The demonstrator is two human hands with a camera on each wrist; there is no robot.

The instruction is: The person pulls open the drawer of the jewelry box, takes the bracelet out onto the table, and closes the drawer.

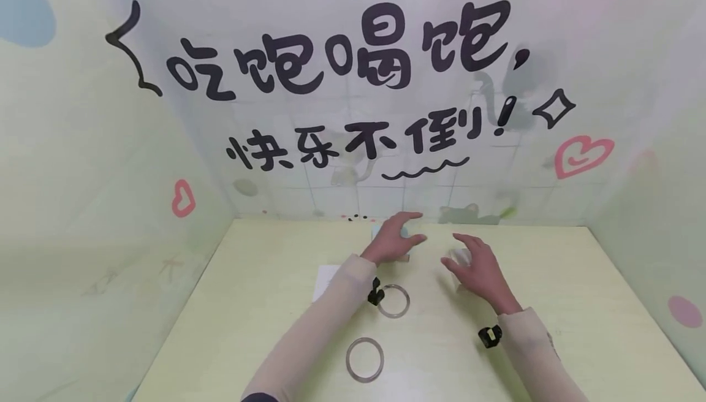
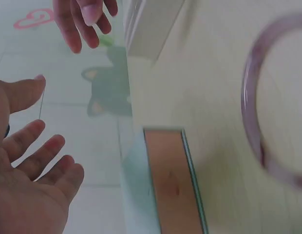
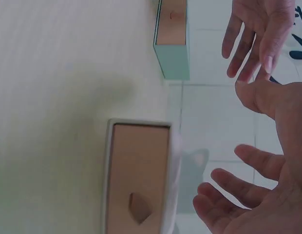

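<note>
My left hand [image 1: 390, 240] hovers over the back of the table, fingers spread and holding nothing. Below it stands a pale teal box [image 3: 174, 61] with a brown side, mostly hidden by the hand in the head view. Across from it, my right hand [image 1: 481, 268] is also empty, its fingers relaxed and apart. A white box [image 1: 462, 257] stands beneath that hand; the right wrist view shows its brown side [image 3: 140, 170] with a dark notch or mark. Two purplish-grey bangles lie on the table: one bangle [image 1: 408, 302] near the left wrist, another bangle [image 1: 349, 360] closer to me.
A flat white item [image 1: 324, 280] lies partly hidden under the left forearm. The pale wooden table [image 1: 557, 304] is enclosed by printed fabric walls, the back wall [image 1: 342, 200] bearing large black lettering. Small black wrist devices hang below both sleeves.
</note>
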